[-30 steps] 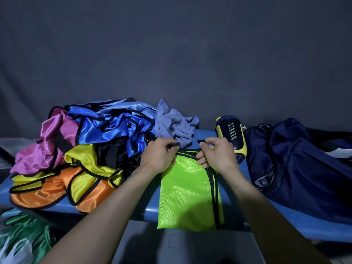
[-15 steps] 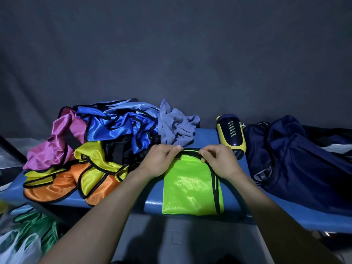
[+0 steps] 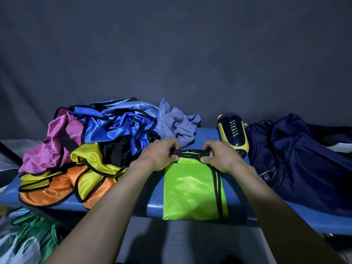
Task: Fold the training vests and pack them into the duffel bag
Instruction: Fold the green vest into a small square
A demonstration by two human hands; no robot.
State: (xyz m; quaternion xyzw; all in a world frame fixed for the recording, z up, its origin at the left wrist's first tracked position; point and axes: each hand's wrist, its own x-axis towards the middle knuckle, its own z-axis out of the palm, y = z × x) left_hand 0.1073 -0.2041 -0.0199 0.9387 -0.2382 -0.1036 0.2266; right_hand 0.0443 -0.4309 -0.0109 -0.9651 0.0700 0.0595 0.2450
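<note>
Vest (image 3: 190,185) top edge between pinching fingers (image 3: 172,149)

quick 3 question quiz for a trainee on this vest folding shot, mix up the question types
1. True or false: both hands, left and right, grip the black-trimmed far edge of the lime green vest.
2. Which thing lies to the right of the yellow and navy bottle? A) the navy duffel bag B) a red helmet C) a white towel
3. Fill in: the unfolded pile of pink, blue, yellow and orange vests lies on the blue bench to the ____ of the green vest.

Key: 1 true; 2 A; 3 left
</note>
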